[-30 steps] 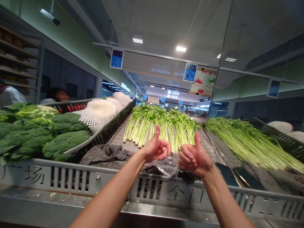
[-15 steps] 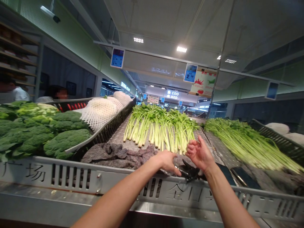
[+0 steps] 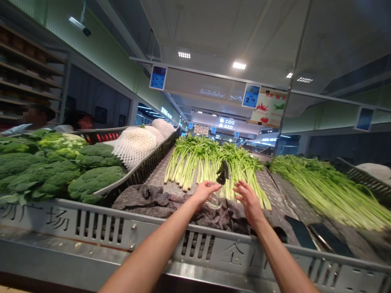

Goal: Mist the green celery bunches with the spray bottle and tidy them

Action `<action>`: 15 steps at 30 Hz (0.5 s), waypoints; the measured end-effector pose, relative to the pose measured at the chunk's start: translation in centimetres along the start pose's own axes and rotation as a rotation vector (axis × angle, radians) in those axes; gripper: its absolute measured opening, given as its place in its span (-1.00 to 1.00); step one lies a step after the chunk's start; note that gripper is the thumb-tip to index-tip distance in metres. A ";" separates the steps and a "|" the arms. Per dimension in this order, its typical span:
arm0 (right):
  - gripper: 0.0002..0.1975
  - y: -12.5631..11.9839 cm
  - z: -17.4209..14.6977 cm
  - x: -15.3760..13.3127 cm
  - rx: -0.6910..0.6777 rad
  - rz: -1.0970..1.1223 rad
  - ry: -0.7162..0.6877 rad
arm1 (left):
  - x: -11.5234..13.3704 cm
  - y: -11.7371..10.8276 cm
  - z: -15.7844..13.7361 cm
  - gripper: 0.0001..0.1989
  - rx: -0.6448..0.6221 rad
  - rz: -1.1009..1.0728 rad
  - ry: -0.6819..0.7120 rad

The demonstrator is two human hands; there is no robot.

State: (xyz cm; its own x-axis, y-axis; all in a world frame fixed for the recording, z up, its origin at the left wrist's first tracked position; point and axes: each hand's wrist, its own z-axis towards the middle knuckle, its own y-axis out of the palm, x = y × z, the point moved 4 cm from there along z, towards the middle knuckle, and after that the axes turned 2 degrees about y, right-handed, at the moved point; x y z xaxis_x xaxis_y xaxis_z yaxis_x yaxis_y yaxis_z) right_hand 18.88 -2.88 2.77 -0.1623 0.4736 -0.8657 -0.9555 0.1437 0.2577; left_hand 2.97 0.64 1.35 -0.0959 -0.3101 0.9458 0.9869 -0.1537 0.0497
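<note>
My left hand (image 3: pixel 205 194) is closed around a spray bottle (image 3: pixel 223 172) with a black trigger head and a clear body. The bottle stands roughly upright over the front of the tray, its lower part partly hidden by my hand. My right hand (image 3: pixel 249 199) is to the right of it, fingers apart and curved, with nothing in them. Behind both hands, bunches of celery (image 3: pixel 183 167) lie in a row, leaves to the back and stalks toward me. Crumpled dark grey cloth (image 3: pixel 143 201) lies under and beside my hands.
Broccoli (image 3: pixel 97 181) and produce in white foam nets (image 3: pixel 134 144) fill the left side, past a black crate wall (image 3: pixel 146 169). A grey slotted rail (image 3: pixel 104 228) runs along the front. A mirror (image 3: pixel 324 183) at right reflects the celery; a dark flat object (image 3: pixel 301 232) lies by it.
The spray bottle, lying on the cloth before, is now lifted and turned upright in my left hand. My right hand has moved slightly down and left, its palm turned inward.
</note>
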 end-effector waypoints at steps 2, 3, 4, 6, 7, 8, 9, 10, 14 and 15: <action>-0.46 1.9 -0.1 0.9 -0.062 -0.029 -0.036 | -0.4 1.0 0.2 -0.49 0.077 -0.075 0.013; -0.44 2.5 -0.1 1.3 -0.067 -0.054 -0.039 | -0.7 1.7 0.3 -0.46 0.078 -0.082 0.026; -0.45 2.8 0.1 1.7 -0.051 -0.082 -0.036 | -0.8 2.2 0.5 -0.43 0.065 -0.077 0.053; -0.49 2.5 0.9 2.1 0.000 -0.152 -0.016 | -1.0 3.0 0.8 -0.35 0.014 -0.057 0.079; -0.52 2.1 1.4 2.1 0.036 -0.173 -0.012 | -0.9 3.1 0.8 -0.32 -0.007 -0.046 0.081; -0.54 1.6 2.0 1.8 0.078 -0.184 -0.021 | -0.8 3.1 0.7 -0.33 -0.011 -0.025 0.084; -0.56 1.1 2.7 1.3 0.126 -0.175 -0.041 | -0.4 3.0 0.3 -0.36 0.009 0.011 0.105; -0.58 0.7 3.3 0.5 0.182 -0.160 -0.067 | 0.0 2.9 -0.3 -0.42 0.048 0.067 0.151; -0.61 1.5 5.1 -5.4 0.399 -0.064 -0.288 | 1.5 5.7 -5.7 -0.71 0.068 0.443 0.497; -0.63 2.4 5.1 -7.1 0.424 -0.057 -0.334 | 1.3 7.2 -7.4 -0.76 -0.007 0.519 0.560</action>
State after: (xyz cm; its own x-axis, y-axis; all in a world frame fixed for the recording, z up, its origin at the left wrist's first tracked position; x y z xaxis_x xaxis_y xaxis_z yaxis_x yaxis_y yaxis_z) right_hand 18.99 -1.44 11.75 0.0404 0.6955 -0.7174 -0.7659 0.4826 0.4248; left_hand 8.94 -7.86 0.59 0.3269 -0.7736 0.5429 0.9226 0.1366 -0.3608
